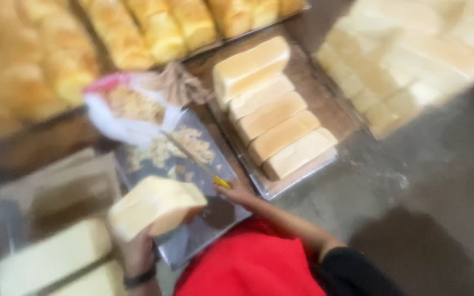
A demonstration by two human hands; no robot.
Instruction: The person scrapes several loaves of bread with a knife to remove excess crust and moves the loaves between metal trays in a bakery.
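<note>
On grey floor [440,181], bread-laden metal trays [281,189].

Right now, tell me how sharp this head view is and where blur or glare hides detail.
Head view: motion blur smears everything; the loaf in the left hand has soft edges; the knife by the right hand is a faint streak with a yellow handle; the buns at the top left are worst; the pale loaves at the top right look washed out; no harsh glare on the metal tray.

The tray [190,241] is glossy metal; the loaf [152,205] on it looks soft and matt; the bag [122,118] beyond is thin plastic.
</note>
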